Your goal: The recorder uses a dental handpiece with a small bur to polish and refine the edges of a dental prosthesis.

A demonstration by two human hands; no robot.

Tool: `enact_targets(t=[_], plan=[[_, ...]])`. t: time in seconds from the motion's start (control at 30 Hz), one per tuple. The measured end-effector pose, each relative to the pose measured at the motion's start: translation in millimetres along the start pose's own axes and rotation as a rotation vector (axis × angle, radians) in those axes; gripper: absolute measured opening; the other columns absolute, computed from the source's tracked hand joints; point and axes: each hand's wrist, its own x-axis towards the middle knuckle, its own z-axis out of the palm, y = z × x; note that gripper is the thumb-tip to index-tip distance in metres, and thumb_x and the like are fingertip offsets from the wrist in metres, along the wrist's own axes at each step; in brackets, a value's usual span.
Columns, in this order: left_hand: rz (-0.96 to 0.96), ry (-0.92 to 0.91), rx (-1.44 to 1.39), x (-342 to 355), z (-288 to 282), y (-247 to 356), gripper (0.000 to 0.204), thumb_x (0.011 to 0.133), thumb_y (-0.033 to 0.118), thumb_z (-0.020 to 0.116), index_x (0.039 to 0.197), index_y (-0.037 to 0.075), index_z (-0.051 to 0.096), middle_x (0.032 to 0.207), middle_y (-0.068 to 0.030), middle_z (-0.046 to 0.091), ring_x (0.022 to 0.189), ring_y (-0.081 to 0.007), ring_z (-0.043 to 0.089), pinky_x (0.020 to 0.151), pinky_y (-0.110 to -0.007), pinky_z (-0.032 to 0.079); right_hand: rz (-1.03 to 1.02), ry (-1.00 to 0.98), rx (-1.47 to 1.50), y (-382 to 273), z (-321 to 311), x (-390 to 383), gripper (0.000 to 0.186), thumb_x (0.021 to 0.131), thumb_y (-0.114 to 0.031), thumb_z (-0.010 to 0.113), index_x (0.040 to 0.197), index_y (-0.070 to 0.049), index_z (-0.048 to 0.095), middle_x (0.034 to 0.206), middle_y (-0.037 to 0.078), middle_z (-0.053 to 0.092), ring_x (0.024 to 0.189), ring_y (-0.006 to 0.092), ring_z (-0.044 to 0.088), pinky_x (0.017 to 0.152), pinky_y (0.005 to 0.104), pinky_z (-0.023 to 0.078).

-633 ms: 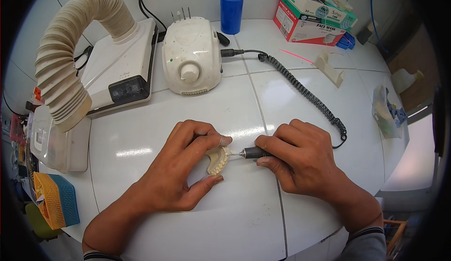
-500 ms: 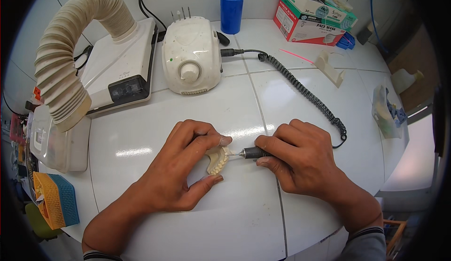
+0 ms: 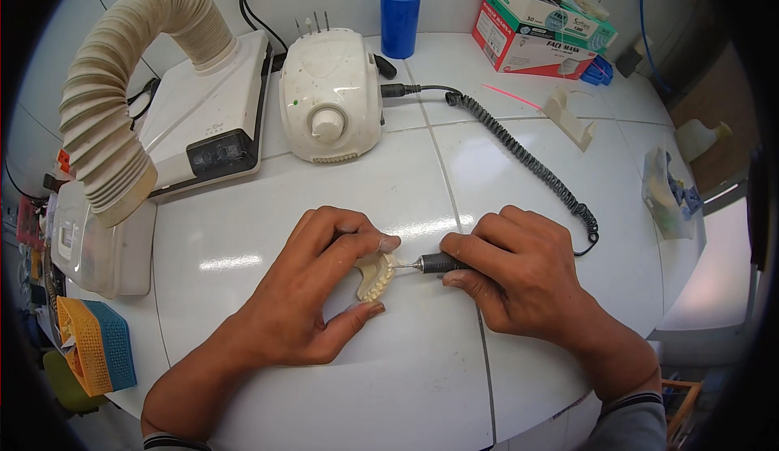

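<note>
Between the fingers of my left hand (image 3: 312, 297) is a cream-coloured dental model (image 3: 374, 279), a curved arch with a row of teeth along its right side. My fingertips grip its far end, while the thumb is held a little apart near its lower end. My right hand (image 3: 519, 277) is closed around a black rotary handpiece (image 3: 439, 264) pointing left. The handpiece's thin metal bur reaches the teeth on the model's right edge. A coiled black cord (image 3: 531, 159) runs behind my right hand toward a white control unit (image 3: 331, 98) with a round knob.
A white dust extractor (image 3: 207, 118) with a ribbed hose (image 3: 105, 118) stands at the far left. Below it are a clear plastic box (image 3: 101, 240) and yellow and teal baskets (image 3: 85, 345). Mask boxes (image 3: 527, 41), a blue cylinder (image 3: 400, 25) and a cream handpiece rest (image 3: 570, 118) stand at the back.
</note>
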Motion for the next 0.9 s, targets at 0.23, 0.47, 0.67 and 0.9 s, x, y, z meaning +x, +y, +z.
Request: enact_targets(t=[0.23,0.47,0.67,0.9], plan=[[0.005,-0.004,0.013,-0.1,-0.5,-0.8,0.067,0.081,0.008,0.09,0.144,0.007,0.069,0.135,-0.0179,0.057,0.129,-0.035,0.062,0.109,-0.046,0.057,0.0,-0.003,0.002,0.3,0.4,0.1,0.021,0.094,-0.032,0.086,0.107,-0.017,0.079,0.081,-0.001,0.059,0.071,0.0184,0.055,0.06,0.0364,0.043],[0.007,-0.004,0.004,0.0,-0.8,-0.9,0.067,0.081,0.009,0.09,0.145,0.006,0.068,0.135,-0.018,0.057,0.129,-0.035,0.062,0.109,-0.046,0.057,0.006,-0.015,0.002,0.5,-0.1,0.1,0.02,0.094,-0.032,0.085,0.106,-0.018,0.079,0.081,-0.001,0.059,0.07,0.0185,0.055,0.06,0.0364,0.043],[0.012,-0.001,0.01,0.1,-0.5,-0.6,0.066,0.082,0.009,0.09,0.145,0.006,0.068,0.135,-0.0179,0.057,0.128,-0.0346,0.062,0.108,-0.045,0.057,0.0,-0.003,0.002,0.7,0.4,0.0,0.02,0.094,-0.032,0.086,0.106,-0.018,0.079,0.081,-0.001,0.059,0.07,0.0184,0.055,0.06,0.0363,0.043],[0.016,0.0,0.008,0.0,-0.9,-0.3,0.066,0.082,0.009,0.09,0.144,0.006,0.069,0.135,-0.0178,0.058,0.128,-0.0345,0.062,0.108,-0.045,0.056,0.001,-0.006,0.002,0.4,-0.4,0.0,0.02,0.093,-0.032,0.086,0.107,-0.018,0.079,0.081,-0.002,0.059,0.07,0.0184,0.055,0.06,0.0364,0.043]])
